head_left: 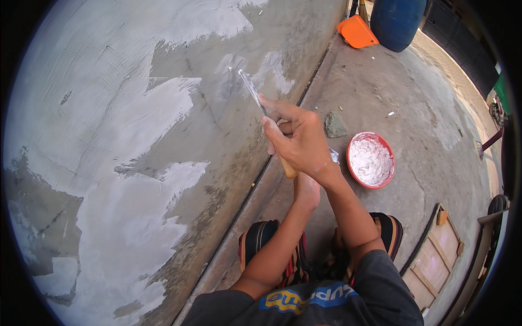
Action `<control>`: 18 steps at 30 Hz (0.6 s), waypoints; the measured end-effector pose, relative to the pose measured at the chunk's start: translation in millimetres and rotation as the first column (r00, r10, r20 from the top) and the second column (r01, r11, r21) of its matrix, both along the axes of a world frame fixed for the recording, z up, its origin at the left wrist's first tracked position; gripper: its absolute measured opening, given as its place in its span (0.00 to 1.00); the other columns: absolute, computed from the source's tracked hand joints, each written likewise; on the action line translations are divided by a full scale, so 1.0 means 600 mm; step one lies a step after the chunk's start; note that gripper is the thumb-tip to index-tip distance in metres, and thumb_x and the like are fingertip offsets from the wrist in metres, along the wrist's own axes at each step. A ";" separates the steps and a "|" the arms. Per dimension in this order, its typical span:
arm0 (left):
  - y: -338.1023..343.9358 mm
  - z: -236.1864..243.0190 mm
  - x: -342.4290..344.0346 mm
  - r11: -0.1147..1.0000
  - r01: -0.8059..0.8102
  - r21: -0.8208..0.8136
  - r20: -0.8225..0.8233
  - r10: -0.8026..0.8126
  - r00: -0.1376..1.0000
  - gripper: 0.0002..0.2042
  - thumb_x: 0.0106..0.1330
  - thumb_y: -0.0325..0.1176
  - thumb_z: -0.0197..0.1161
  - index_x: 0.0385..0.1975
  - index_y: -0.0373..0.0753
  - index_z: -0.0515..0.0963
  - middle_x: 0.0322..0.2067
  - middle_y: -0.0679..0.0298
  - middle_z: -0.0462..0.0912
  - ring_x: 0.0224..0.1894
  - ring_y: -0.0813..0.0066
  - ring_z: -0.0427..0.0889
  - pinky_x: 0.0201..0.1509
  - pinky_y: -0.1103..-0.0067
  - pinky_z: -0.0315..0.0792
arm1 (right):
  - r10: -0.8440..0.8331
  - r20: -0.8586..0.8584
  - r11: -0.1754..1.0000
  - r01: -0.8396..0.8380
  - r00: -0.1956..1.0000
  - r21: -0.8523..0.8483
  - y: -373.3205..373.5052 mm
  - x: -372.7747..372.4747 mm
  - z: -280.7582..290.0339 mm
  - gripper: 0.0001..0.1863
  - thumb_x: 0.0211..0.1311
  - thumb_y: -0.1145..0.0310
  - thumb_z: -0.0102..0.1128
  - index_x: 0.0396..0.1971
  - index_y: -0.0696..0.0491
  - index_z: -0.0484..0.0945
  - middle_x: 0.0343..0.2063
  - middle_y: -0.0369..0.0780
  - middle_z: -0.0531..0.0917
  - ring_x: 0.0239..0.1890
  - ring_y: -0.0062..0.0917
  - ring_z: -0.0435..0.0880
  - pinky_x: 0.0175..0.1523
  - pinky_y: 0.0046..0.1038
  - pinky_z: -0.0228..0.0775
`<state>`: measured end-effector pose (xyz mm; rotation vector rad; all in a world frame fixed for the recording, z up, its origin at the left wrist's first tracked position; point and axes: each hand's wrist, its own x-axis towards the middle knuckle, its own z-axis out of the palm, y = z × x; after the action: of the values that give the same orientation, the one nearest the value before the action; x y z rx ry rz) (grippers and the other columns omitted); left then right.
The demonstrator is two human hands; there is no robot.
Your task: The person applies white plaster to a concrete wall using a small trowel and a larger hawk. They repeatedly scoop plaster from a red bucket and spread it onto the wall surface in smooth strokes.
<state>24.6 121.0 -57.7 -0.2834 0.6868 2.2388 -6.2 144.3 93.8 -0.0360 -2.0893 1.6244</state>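
Note:
My right hand [299, 138] is closed round the wooden handle of a putty knife [251, 87]. Its metal blade, seen nearly edge-on, points up toward the grey wall [217, 141], which carries broad patches of white putty. I cannot tell whether the blade touches the wall. My left hand [307, 190] is behind and below the right one, its fingers mostly hidden. A small shiny silvery thing [334, 156] shows beside my right wrist; what it is stays unclear. To the right, a red bowl [371, 160] of white putty stands on the floor.
A grey stone [335, 125] lies between the wall and the bowl. At the far end are an orange dustpan [357, 31] and a blue barrel [397, 24]. A wooden-framed panel [435, 252] lies at the lower right. A low ledge runs along the wall's foot.

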 end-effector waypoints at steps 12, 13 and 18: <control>-0.012 -0.055 -0.005 0.955 -0.021 0.296 -0.088 0.049 0.995 0.20 0.69 0.36 0.56 0.59 0.41 0.65 0.54 0.64 0.72 0.59 0.72 0.70 0.61 0.72 0.66 | 0.156 0.035 0.987 -0.154 0.987 -0.046 -0.039 0.030 0.016 0.22 0.62 0.74 0.59 0.57 0.60 0.73 0.18 0.33 0.76 0.18 0.12 0.76 0.24 0.18 0.70; -0.012 -0.068 -0.006 0.974 -0.022 0.223 -0.096 0.044 0.994 0.20 0.69 0.37 0.54 0.59 0.41 0.65 0.54 0.64 0.72 0.59 0.72 0.70 0.62 0.71 0.65 | 0.114 -0.004 0.983 -0.113 0.994 -0.144 -0.047 0.027 0.017 0.23 0.61 0.74 0.60 0.57 0.60 0.72 0.18 0.33 0.77 0.18 0.12 0.76 0.24 0.18 0.70; -0.012 -0.067 -0.010 0.996 -0.016 -0.089 -0.045 0.012 0.999 0.17 0.70 0.35 0.48 0.57 0.40 0.65 0.56 0.63 0.71 0.60 0.70 0.68 0.67 0.67 0.56 | -0.092 -0.255 0.992 0.067 0.962 -0.105 -0.105 -0.037 -0.012 0.23 0.59 0.76 0.62 0.56 0.60 0.73 0.22 0.38 0.79 0.16 0.12 0.73 0.22 0.20 0.67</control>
<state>18.8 113.7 -98.0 -0.2835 0.8123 2.2365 -28.6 81.3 86.4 0.0573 -1.7898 1.5866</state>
